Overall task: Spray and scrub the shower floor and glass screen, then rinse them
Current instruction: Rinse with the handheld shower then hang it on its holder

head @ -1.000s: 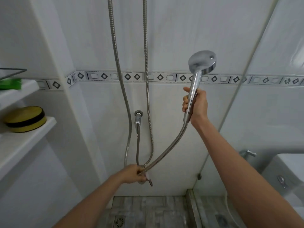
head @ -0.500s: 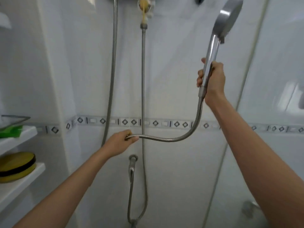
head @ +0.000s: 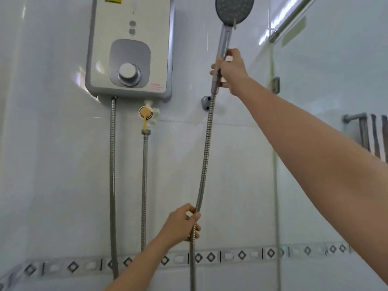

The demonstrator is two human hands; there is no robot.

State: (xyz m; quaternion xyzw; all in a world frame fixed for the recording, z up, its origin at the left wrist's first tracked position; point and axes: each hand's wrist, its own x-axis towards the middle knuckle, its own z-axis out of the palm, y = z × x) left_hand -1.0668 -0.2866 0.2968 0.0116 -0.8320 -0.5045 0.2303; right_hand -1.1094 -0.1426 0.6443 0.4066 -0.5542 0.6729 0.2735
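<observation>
Nearest, low at ctr, the left grip (head: 182, 223) is closed round the shower hose (head: 204, 154), fingers curled on it just above the patterned tile border (head: 241, 254); its forearm is seen rising from the btm edge. Further up & to the right, the right grip (head: 231, 72) is wrapped round the chrome handle of the shower head (head: 234, 11), which is held upright at the top edge of view w/ the nozzle face turned toward the camera. The hose is run almost straight down from the handle's base, through the left grip & out of frame below. Just beside the hose, under the right grip, a small wall bracket (head: 205, 102) is fixed to the tiles; whether they touch can't be told. On the back wall, left of the shower head, a white water heater (head: 130, 17) w/ a round dial (head: 129, 74) is mounted. Two more metal hoses (head: 112, 175) are hung beneath it, one fed via a yellow valve (head: 145, 113). At far right the glass screen (head: 325, 70) is clamped by a metal hinge (head: 276, 85); a towel rail (head: 354, 117) w/ a striped towel (head: 378, 133) is seen thru it.
</observation>
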